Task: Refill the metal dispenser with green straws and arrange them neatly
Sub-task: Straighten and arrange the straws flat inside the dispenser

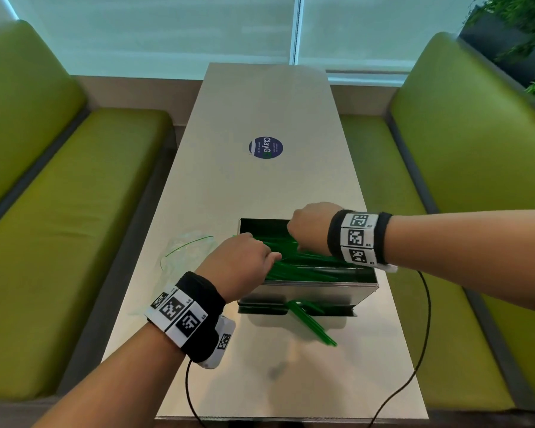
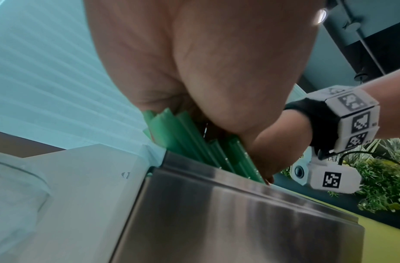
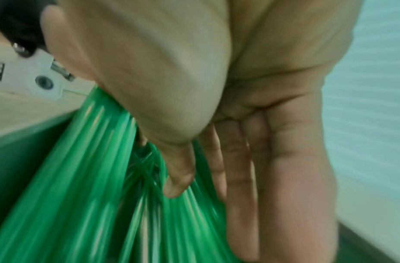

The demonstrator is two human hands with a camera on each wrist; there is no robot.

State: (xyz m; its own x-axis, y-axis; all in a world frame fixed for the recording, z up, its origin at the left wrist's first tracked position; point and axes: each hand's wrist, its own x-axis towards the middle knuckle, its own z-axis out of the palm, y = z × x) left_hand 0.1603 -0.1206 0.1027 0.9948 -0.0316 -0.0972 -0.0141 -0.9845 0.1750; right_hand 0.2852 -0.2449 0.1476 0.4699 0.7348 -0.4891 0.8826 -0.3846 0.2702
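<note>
The metal dispenser [image 1: 309, 287] stands on the near half of the table, its top open and full of green straws [image 1: 309, 264]. My left hand [image 1: 244, 257] is at the box's left end and grips a bunch of straw ends [image 2: 185, 135] above the steel wall [image 2: 228, 213]. My right hand [image 1: 309, 225] reaches down into the box from the right. In the right wrist view its thumb [image 3: 176, 178] and straight fingers [image 3: 246, 160] hold a fan of straws [image 3: 86, 178] between them. A few straws [image 1: 314, 324] poke out of the front tray towards me.
A crumpled clear plastic bag [image 1: 187, 251] lies on the table [image 1: 260, 103] left of the dispenser. A round blue sticker [image 1: 265, 147] sits mid-table. Green benches [image 1: 74, 211] flank both sides. Wrist cables [image 1: 423, 335] hang over the near edge.
</note>
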